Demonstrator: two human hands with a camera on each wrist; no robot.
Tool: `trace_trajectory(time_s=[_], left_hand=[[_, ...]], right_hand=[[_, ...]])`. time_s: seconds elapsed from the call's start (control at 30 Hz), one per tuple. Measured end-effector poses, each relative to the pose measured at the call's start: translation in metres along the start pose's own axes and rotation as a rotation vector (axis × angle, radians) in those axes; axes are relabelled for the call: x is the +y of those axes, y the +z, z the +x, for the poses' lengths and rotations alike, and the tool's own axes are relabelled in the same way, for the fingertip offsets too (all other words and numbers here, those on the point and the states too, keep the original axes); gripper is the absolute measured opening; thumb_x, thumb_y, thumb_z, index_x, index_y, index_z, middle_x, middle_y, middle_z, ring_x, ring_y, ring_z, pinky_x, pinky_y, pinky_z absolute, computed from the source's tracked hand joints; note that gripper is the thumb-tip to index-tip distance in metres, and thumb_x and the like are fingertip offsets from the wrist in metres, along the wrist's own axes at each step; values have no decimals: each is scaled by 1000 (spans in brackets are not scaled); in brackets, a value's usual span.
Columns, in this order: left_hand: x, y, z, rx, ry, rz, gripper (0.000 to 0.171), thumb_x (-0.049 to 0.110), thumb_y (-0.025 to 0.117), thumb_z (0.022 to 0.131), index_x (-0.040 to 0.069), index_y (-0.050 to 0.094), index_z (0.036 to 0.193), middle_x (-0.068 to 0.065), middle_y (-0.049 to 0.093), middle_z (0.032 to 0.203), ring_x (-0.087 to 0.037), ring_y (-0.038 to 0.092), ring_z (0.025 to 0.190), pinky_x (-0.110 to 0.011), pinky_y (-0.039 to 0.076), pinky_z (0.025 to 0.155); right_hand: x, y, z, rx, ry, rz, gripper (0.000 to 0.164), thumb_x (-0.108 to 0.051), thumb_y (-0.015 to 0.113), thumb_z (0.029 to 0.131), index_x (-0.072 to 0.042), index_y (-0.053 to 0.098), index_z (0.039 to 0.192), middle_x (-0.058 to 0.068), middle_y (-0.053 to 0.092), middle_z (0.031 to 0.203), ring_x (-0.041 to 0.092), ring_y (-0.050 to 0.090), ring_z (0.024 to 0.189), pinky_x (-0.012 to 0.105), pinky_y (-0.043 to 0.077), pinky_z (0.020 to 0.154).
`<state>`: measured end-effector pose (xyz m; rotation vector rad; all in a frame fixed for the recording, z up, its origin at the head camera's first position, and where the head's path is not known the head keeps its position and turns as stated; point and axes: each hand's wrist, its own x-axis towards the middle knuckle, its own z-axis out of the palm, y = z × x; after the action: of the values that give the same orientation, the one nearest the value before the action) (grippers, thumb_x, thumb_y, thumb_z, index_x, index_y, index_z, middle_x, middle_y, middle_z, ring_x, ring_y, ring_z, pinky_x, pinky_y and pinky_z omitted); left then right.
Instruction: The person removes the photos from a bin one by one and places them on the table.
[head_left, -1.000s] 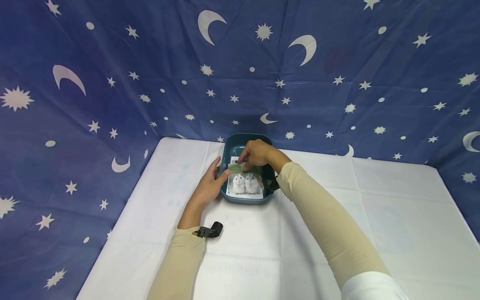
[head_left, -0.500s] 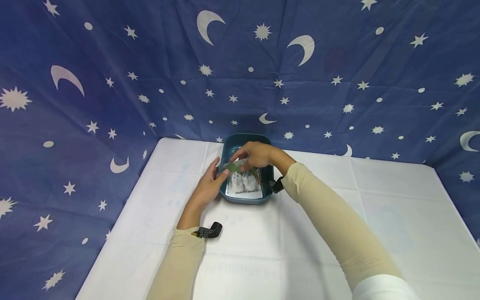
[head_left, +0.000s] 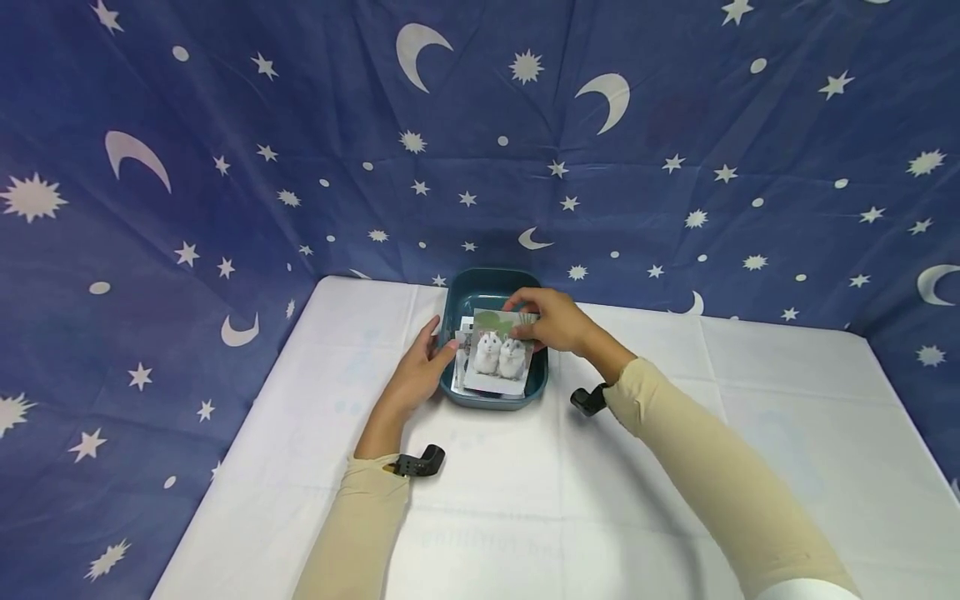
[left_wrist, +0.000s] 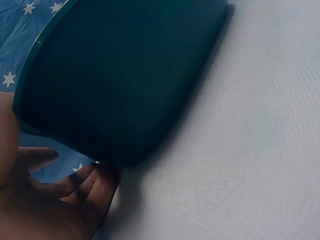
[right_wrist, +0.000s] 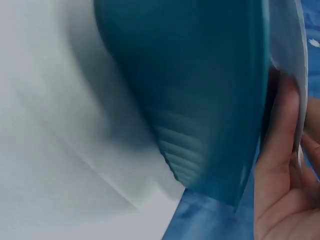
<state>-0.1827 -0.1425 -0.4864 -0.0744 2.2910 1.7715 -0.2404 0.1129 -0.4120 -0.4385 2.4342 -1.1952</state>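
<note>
A teal plastic bin (head_left: 489,402) stands on the white table near the back curtain. With its thumb over the left rim and fingers against the outside wall, my left hand (head_left: 418,371) holds the bin. Fingertips (left_wrist: 105,172) of that hand meet the bin's lower corner in the left wrist view. My right hand (head_left: 555,321) pinches a picture card (head_left: 498,354) by its right edge, thumb on the printed face. Two white furry animals and green leaves are on the card. Beneath it, other picture cards (head_left: 462,354) lie in the bin, mostly covered.
White cloth covers the table (head_left: 487,500). A blue curtain (head_left: 450,192) with moons and stars hangs right behind the bin and along the left. Small black wrist cameras (head_left: 588,402) are worn on both wrists.
The animal card has been lifted from the pile and moved right, uncovering other cards at its left. My right hand has drawn right with it; the left hand stays at the bin.
</note>
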Motion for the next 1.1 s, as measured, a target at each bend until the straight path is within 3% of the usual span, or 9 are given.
trace_trajectory(time_s=[0.2, 0.47, 0.67, 0.93, 1.1], left_hand=[[1, 1, 1, 11, -5, 9, 72, 38, 56, 105, 25, 18, 165, -17, 28, 167, -31, 34, 152, -47, 27, 125], [1, 1, 0, 11, -14, 22, 72, 41, 56, 105, 27, 18, 165, -17, 26, 168, -30, 31, 154, -47, 25, 126], [-2, -2, -2, 10, 1, 21, 73, 42, 57, 104, 25, 19, 165, -16, 28, 168, -30, 30, 154, -45, 25, 126], [-2, -2, -1, 15, 0, 29, 74, 44, 57, 104, 25, 20, 165, -16, 30, 167, -31, 32, 153, -47, 26, 126], [-1, 0, -1, 14, -1, 28, 73, 42, 57, 105, 24, 19, 165, -17, 30, 167, -32, 33, 153, -47, 27, 126]], right_hand=[[16, -7, -22, 177, 9, 120, 40, -23, 78, 93, -27, 68, 131, 5, 58, 143, 25, 68, 110, 38, 62, 75], [41, -26, -42, 326, 22, 260, 41, -19, 78, 92, -15, 63, 131, 14, 67, 119, 22, 67, 83, 35, 62, 67], [62, -46, -56, 356, 24, 263, 44, -26, 76, 94, -16, 64, 136, 10, 59, 126, 13, 64, 83, 30, 59, 68], [93, -67, -61, 400, 60, 333, 48, -25, 74, 96, -12, 58, 139, -5, 65, 105, 9, 61, 80, 28, 54, 64], [114, -71, -58, 433, 74, 321, 44, -25, 74, 96, -11, 59, 134, -9, 66, 103, 7, 59, 77, 28, 49, 60]])
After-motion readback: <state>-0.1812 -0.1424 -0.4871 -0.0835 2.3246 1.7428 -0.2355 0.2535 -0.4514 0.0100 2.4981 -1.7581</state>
